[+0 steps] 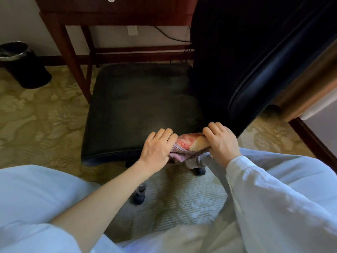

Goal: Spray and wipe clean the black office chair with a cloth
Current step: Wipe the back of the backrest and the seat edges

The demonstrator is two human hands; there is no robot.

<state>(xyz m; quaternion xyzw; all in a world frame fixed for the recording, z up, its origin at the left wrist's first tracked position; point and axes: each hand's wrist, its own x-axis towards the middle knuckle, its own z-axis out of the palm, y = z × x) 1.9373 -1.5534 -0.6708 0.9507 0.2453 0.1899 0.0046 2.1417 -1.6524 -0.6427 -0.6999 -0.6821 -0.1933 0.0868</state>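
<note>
The cloth (184, 145), a bunched pink-and-mauve roll, lies at the near edge of the chair seat (138, 106), and both hands are closed around it. The left hand (158, 149) curls its fingers over the end toward the seat's left side, and the right hand (221, 142) grips the end by the foot of the backrest (246, 52). This looks like gathering or twisting the cloth ahead of a wipe. The sensible way is to fold it into a flat pad with a clean face out, then draw it across the seat in long overlapping passes from far edge to near, pressing into the stitched seam along the near rim. No spray bottle shows anywhere (whether the seat is already wetted cannot be told from its dull sheen). The backrest rises steeply over the seat's right side and crowds the right hand, so the crease where the two meet probably needs a fingertip wrapped in cloth. Beyond the seat's far edge stands a dark wooden desk (109, 17), its legs close to the far left corner, which limits reach round that side. A black bin (21, 66) sits well left of the seat on the patterned carpet (36, 125), and a caster (139, 197) shows below the near edge.
</note>
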